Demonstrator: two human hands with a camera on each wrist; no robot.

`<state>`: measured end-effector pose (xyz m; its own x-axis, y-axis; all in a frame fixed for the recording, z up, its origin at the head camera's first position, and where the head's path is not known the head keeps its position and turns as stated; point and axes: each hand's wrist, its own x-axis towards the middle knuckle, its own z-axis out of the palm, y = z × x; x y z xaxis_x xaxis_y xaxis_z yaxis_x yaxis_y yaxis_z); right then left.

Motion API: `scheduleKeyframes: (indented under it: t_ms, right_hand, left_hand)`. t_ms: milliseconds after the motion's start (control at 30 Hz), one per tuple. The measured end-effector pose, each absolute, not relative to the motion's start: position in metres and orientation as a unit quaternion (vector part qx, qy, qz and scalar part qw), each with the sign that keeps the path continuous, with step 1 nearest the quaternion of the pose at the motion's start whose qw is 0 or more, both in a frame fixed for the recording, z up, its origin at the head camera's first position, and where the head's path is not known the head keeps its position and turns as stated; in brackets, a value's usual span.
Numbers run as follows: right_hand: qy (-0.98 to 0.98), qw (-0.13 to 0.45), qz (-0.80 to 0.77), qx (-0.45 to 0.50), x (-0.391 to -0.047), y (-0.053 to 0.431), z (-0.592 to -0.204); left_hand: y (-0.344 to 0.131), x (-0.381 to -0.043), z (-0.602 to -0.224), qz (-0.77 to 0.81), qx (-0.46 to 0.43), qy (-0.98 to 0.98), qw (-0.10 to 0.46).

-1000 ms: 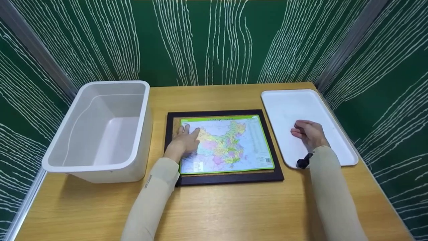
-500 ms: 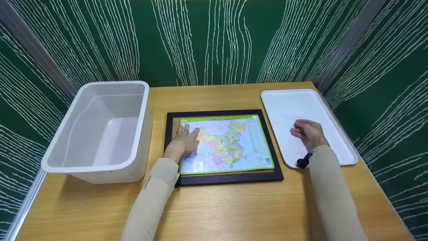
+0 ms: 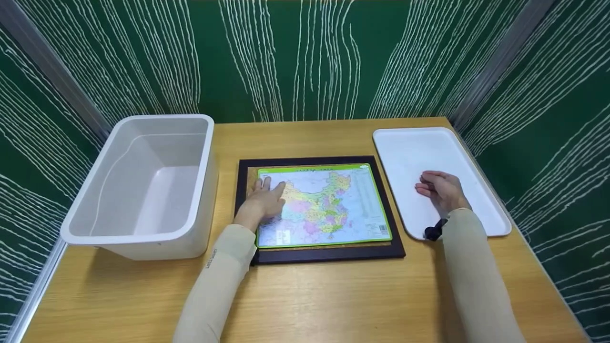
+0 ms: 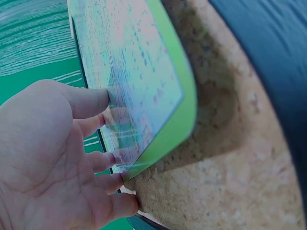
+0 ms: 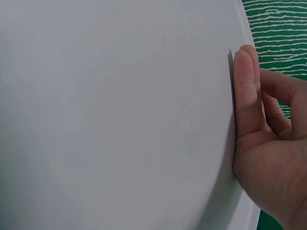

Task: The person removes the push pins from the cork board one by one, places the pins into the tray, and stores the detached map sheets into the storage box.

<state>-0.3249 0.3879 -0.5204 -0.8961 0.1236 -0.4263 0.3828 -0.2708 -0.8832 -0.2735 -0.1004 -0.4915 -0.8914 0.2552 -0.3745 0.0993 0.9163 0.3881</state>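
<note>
1. Fingers of the left hand [image 3: 263,204] are spread wide and almost straight; they rest on the left part of the map sheet [image 3: 324,205], and in the left wrist view one fingertip is beyond its edge, by the cork board [image 4: 211,191].
2. Fingers of the right hand [image 3: 442,189] are narrow, lying close to each other and softly bent; the outer side of this hand rests on the white tray [image 3: 405,152], near its lower edge.
3. Map sheet, with a green border, lies flat over the cork board, which shows as a strip along the left and lower edges.
4. Around the cork board is a dark frame [image 3: 333,255], placed in the middle of the wooden table [image 3: 310,300], between the white bin [image 3: 138,237] and the white tray.
5. White bin stands upright at the left edge of the table; the white tray lies at the right edge, reaching almost to the back right corner.
6. Behind the back edge of the table rises a green wall [image 3: 286,57] with white wavy lines.
</note>
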Motion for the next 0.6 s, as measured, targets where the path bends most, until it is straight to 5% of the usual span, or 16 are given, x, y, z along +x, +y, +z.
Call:
scheduleKeyframes:
  t_ms: [600]
  right_hand:
    - [0.600,0.084,-0.765,0.218,-0.3261,0.3889,-0.5234]
  left_hand:
    - [-0.0997,-0.2730,-0.4916,0.195,0.082,0.952,0.219]
